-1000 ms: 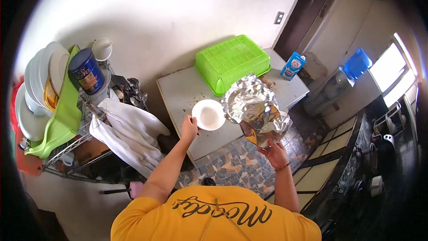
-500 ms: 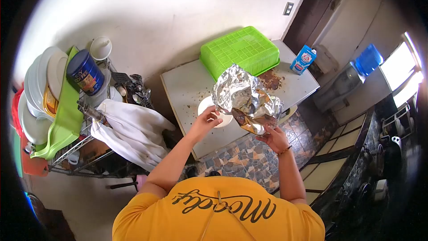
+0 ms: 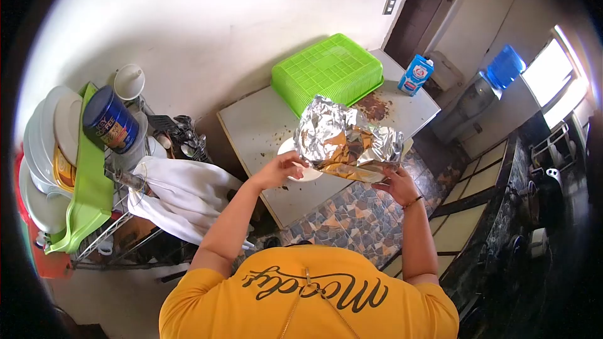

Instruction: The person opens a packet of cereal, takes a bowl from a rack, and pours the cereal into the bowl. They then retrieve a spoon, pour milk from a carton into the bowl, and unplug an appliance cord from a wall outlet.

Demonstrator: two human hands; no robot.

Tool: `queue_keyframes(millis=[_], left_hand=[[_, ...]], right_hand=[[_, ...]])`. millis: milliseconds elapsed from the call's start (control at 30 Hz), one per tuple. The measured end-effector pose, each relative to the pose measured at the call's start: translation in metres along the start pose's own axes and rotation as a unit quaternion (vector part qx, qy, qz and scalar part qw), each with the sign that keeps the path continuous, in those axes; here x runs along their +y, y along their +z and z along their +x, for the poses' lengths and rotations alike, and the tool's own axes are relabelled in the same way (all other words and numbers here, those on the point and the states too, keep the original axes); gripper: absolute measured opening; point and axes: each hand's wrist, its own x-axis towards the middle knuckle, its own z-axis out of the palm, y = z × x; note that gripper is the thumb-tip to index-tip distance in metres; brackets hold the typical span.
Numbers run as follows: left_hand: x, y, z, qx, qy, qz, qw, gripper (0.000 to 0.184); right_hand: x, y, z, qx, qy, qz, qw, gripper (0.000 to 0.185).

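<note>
A crumpled sheet of aluminum foil [image 3: 342,138] is held up above the near side of the table. Its shiny surface has brownish patches or reflections. My right hand [image 3: 397,185] grips the foil at its lower right edge. At the lower left edge, my left hand [image 3: 282,170] has its fingers curled in against the foil; the exact contact is partly hidden. Below and behind the foil, a white round plate or bowl [image 3: 306,176] rests on the table, mostly covered from view.
On the table [image 3: 242,127] stand an upturned green basket [image 3: 330,69] and a blue carton [image 3: 416,75], with brown stains and crumbs around. Left is a rack with plates [image 3: 47,144], a blue coffee can [image 3: 110,119], utensils [image 3: 185,138] and a white cloth [image 3: 182,198]. A dark counter runs along the right.
The foil has tipped and spread a little wider between my hands. My right hand has risen slightly, and my left hand has shifted a little left. The camera view has turned slightly.
</note>
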Motion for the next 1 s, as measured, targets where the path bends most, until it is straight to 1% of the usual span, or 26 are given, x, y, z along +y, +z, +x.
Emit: queue_keyframes(millis=[33,67,100,133,167,200,233,267,300,367,400,467,500,533,567,600,633,667,767,800,833,867,900,933,967,1000], left_hand=[[-0.002,-0.004,-0.002,0.012,0.003,-0.09,0.996,0.025],[-0.003,-0.008,-0.003,0.011,0.003,-0.091,0.996,0.025],[-0.003,-0.014,-0.002,0.04,-0.005,-0.061,0.997,0.031],[-0.003,-0.019,-0.003,0.07,-0.013,-0.031,0.997,0.038],[-0.015,-0.026,0.002,0.115,-0.012,0.014,0.993,0.045],[-0.018,-0.029,0.006,0.114,-0.013,0.013,0.993,0.045],[-0.02,-0.032,0.01,0.148,0.02,0.053,0.987,0.049],[-0.023,-0.035,0.012,0.181,0.052,0.092,0.978,0.054],[-0.017,-0.034,0.013,0.181,0.052,0.091,0.978,0.054],[0.001,-0.025,0.015,0.209,0.041,0.094,0.972,0.063],[-0.001,-0.027,0.02,0.21,0.04,0.093,0.972,0.063],[-0.004,-0.029,0.028,0.202,0.056,0.093,0.973,0.075],[-0.002,-0.03,0.029,0.202,0.056,0.092,0.973,0.075],[-0.001,-0.03,0.03,0.186,0.047,0.077,0.978,0.077],[0.0,-0.03,0.03,0.17,0.039,0.063,0.983,0.078],[-0.004,-0.031,0.031,0.17,0.039,0.062,0.983,0.078],[-0.008,-0.031,0.032,0.186,0.033,0.053,0.981,0.079],[-0.012,-0.032,0.032,0.202,0.028,0.045,0.978,0.081],[-0.04,-0.045,0.042,0.196,0.05,0.007,0.979,0.081],[-0.032,-0.042,0.037,0.195,0.05,0.007,0.98,0.081],[-0.016,-0.035,0.029,0.183,0.051,-0.004,0.982,0.074],[-0.005,-0.031,0.023,0.172,0.052,-0.015,0.984,0.066],[-0.012,-0.033,0.025,0.171,0.051,-0.014,0.984,0.066],[-0.022,-0.036,0.029,0.192,0.043,0.014,0.98,0.063],[-0.032,-0.04,0.032,0.213,0.035,0.043,0.976,0.059],[-0.028,-0.037,0.03,0.212,0.035,0.043,0.976,0.059]], right_hand=[[-0.003,-0.001,-0.001,0.006,-0.011,-0.022,1.0,0.024],[-0.006,-0.003,-0.002,0.011,-0.02,-0.044,0.999,0.025],[-0.008,-0.005,0.001,0.008,-0.019,-0.092,0.996,0.025],[-0.007,-0.005,0.003,0.009,-0.018,-0.092,0.996,0.025],[-0.006,-0.004,0.006,0.028,-0.034,-0.127,0.991,0.026],[-0.006,-0.001,0.008,0.046,-0.051,-0.161,0.985,0.027],[-0.008,0.003,0.011,0.042,-0.039,-0.165,0.985,0.031],[-0.01,0.007,0.013,0.043,-0.039,-0.165,0.985,0.031],[-0.013,0.011,0.016,0.042,-0.044,-0.195,0.979,0.033],[-0.02,0.021,0.018,0.037,-0.059,-0.245,0.967,0.036],[-0.025,0.023,0.02,0.037,-0.058,-0.245,0.967,0.036],[-0.034,0.028,0.025,0.021,-0.019,-0.294,0.955,0.036],[-0.036,0.034,0.024,0.03,-0.044,-0.304,0.951,0.037],[-0.04,0.04,0.023,0.03,-0.044,-0.304,0.951,0.037],[-0.044,0.047,0.021,0.032,-0.059,-0.347,0.936,0.038],[-0.048,0.052,0.021,0.034,-0.073,-0.388,0.918,0.039],[-0.049,0.055,0.023,0.034,-0.073,-0.389,0.918,0.039],[-0.051,0.057,0.026,0.041,-0.088,-0.412,0.906,0.038],[-0.062,0.077,0.026,0.043,-0.119,-0.459,0.88,0.036],[-0.066,0.083,0.026,0.038,-0.136,-0.483,0.864,0.033],[-0.066,0.081,0.034,0.051,-0.148,-0.523,0.838,0.031],[-0.066,0.08,0.041,0.052,-0.147,-0.522,0.838,0.031],[-0.066,0.08,0.047,0.053,-0.183,-0.535,0.823,0.031],[-0.07,0.091,0.044,0.054,-0.219,-0.547,0.806,0.031],[-0.075,0.101,0.039,0.085,-0.187,-0.572,0.794,0.033],[-0.078,0.106,0.038,0.086,-0.187,-0.571,0.795,0.033]])
